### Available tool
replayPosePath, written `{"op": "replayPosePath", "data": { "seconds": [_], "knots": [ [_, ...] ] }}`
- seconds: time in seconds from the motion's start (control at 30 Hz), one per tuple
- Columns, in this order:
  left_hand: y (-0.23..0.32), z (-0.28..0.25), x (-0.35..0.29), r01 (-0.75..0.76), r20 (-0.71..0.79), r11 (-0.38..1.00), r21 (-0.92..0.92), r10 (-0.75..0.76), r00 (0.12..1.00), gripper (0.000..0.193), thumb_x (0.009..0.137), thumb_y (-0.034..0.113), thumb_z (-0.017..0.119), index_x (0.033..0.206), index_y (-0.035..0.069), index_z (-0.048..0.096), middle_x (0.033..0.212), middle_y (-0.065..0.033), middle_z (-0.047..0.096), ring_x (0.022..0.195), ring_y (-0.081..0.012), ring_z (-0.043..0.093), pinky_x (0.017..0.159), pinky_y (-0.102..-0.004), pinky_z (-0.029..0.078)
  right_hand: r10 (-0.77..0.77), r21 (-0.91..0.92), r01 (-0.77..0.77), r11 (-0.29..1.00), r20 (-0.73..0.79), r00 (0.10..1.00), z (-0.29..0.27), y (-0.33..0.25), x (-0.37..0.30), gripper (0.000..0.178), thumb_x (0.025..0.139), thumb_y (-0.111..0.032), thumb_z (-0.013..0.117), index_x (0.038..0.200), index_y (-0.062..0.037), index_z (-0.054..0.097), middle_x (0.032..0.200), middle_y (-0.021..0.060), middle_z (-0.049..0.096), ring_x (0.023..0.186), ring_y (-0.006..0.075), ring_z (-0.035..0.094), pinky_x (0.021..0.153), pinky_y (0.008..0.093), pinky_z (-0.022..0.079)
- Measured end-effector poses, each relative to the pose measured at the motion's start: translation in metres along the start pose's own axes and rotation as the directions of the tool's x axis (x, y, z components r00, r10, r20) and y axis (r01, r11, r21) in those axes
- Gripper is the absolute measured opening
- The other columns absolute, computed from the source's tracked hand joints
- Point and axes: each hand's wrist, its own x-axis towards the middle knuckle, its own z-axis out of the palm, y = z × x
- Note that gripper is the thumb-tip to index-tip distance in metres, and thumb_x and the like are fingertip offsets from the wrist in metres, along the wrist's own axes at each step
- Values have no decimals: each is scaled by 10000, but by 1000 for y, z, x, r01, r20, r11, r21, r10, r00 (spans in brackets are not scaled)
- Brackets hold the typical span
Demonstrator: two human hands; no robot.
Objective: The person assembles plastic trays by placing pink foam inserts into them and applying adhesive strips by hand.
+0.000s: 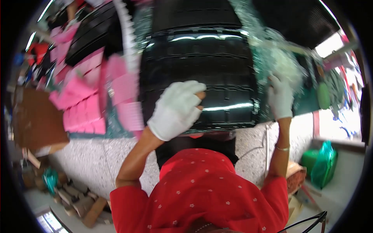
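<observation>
A glossy black panel (198, 73) with rows of raised ribs and slots lies in front of me. My left hand (176, 110), in a white glove with bare fingertips showing, is over the panel's left front part. Its fingers stretch toward the middle with nothing visible in them. Beyond the panel's right edge, my right hand (280, 97), also gloved in white, is closed on a crumpled clear plastic sheet (285, 64). Motion blur and the sheet partly hide its fingertips.
Pink foam sheets (83, 112) lie at the left beside another black panel (95, 35). A brown cardboard box (39, 116) stands at the far left. Another black part (196, 13) lies beyond my panel. Right of me, a green container (319, 165) is near the wall.
</observation>
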Motion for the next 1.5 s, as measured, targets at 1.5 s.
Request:
{"op": "replayPosePath", "data": {
  "seconds": [1.5],
  "knots": [
    [14, -123, -111, 298, -546, 888, -350, -451, 706, 521, 927, 236, 557, 1355, -48, 469, 1368, -202, 511, 1267, -285, 510, 1073, -369, 375, -824, 948, 213, 236, 79, 561, 59, -383, 19, 452, 787, -187, 679, 1156, 28, 534, 1146, 227, 571, 1094, 388, 555, 933, 453, 459]
  ]
}}
